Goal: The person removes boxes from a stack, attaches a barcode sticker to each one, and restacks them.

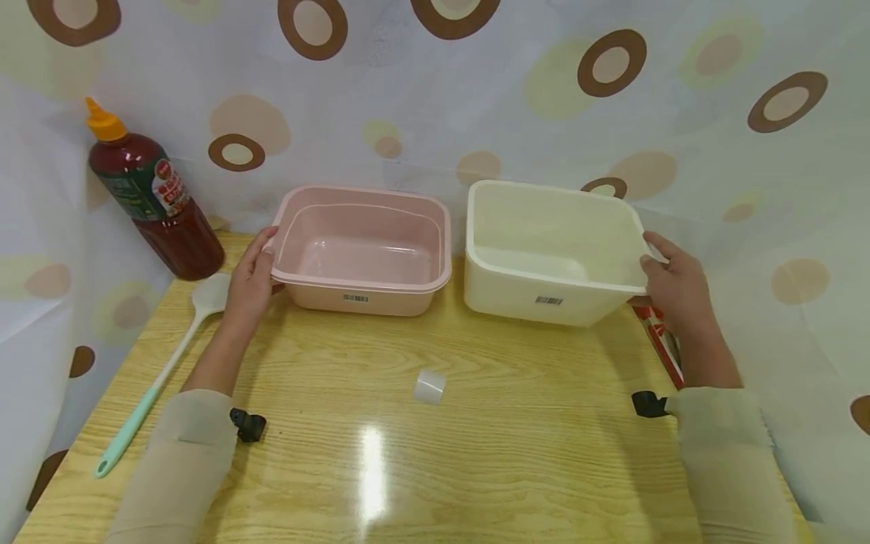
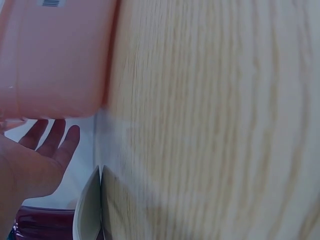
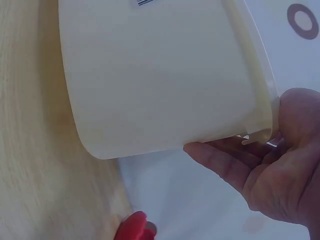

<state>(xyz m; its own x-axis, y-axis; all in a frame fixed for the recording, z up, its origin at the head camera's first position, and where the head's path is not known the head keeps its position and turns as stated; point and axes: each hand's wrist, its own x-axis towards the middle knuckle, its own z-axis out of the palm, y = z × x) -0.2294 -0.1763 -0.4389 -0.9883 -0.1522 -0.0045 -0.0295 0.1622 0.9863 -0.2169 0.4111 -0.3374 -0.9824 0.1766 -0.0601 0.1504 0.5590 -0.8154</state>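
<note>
My left hand grips the left end of a pink plastic basin, thumb at the rim and fingers beneath it. In the left wrist view, the fingers of that hand reach under the lip of the pink wall. To the right stands a deeper cream plastic bin, a narrow gap away from the basin. Its right rim is held by my right hand. The right wrist view shows fingers under the lip and against the bin's end wall. Both containers look bare inside.
A red sauce bottle with an orange cap stands at back left. Nearby lies a white-headed turner with a mint handle. A small whitish piece lies mid-table. Beneath my right forearm is a partly hidden red-and-white item. Patterned sheeting surrounds the table.
</note>
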